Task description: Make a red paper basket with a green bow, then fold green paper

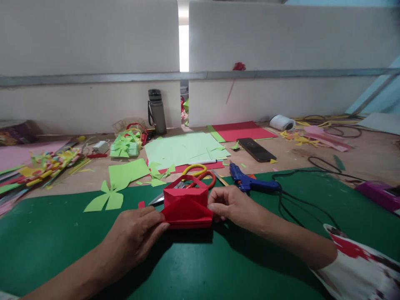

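Observation:
A small red paper basket [187,210], folded with a flap across its front and a strip handle on top, sits between my hands over the green mat [62,237]. My left hand [134,233] pinches its lower left corner between thumb and fingers. At its right edge, my right hand [231,205] has thumb and forefinger closed on the paper. Just behind the basket lie scissors [204,177] with yellow and orange handles, their blades partly hidden. A blue glue gun [250,179] rests beyond my right hand.
Light green cut paper [108,198] lies at left, pale green sheets [184,148] behind. A phone [256,149], a dark bottle [158,112] and a white roll [281,122] stand or lie farther back. Black cords [300,200] run along the right; a white partition [93,41] closes the back.

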Demonstrator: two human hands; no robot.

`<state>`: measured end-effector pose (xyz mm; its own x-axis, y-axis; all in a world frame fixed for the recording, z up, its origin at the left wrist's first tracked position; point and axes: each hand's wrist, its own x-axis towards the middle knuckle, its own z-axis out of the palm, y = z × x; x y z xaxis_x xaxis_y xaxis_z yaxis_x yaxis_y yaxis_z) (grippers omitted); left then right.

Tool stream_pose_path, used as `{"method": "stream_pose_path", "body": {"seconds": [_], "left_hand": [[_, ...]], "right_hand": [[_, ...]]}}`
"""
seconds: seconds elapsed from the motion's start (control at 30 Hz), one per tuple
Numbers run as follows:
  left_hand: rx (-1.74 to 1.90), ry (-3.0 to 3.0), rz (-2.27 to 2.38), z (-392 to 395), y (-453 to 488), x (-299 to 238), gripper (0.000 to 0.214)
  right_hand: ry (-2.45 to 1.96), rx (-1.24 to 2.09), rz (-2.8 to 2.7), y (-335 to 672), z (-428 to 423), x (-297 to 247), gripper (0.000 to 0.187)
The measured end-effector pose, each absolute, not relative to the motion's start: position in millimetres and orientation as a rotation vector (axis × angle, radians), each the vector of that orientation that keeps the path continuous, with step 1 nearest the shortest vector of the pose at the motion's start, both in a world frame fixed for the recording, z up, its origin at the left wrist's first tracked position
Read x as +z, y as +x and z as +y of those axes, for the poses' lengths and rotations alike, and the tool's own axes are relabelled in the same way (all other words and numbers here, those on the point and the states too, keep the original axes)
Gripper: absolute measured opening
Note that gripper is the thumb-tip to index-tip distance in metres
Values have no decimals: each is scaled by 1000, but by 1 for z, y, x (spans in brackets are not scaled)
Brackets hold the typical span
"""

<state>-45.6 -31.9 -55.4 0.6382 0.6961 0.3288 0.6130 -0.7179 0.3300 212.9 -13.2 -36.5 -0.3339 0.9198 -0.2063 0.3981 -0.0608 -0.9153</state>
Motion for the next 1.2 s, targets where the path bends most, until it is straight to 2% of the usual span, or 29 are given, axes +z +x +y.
{"method": "stream_pose_path", "body": {"seconds": [0.3, 0.4, 0.5, 0.6, 0.73, 0.9, 1.0, 1.2], "left_hand": [[775, 2680, 1119, -35, -43, -54, 24], [738, 2651, 1137, -37, -43, -52, 23], [724, 2624, 1133, -38, -42, -52, 17], [849, 2607, 1094, -38, -43, -56, 8], [983, 2546, 1099, -40, -46, -57, 38], [1032, 1907, 1331, -29, -50, -36, 26], [1058, 1557, 1403, -7, -52, -24, 35], [738, 1321, 1294, 37, -37, -23, 50]], "right_hand": [[-1337, 1294, -1772, 223, -14, -33, 15], [-1333, 1029, -1978, 224, -23, -26, 8], [-1211, 702, -2285, 222, -32, -27, 15], [-1141, 515, -2448, 218, -36, -37, 16], [-1170, 423, -2483, 215, -34, -48, 25], [-1119, 359, -2463, 214, -32, -52, 26], [-1090, 316, -2464, 214, -33, -54, 27], [-1083, 283, -2483, 216, -31, -57, 25]]}}
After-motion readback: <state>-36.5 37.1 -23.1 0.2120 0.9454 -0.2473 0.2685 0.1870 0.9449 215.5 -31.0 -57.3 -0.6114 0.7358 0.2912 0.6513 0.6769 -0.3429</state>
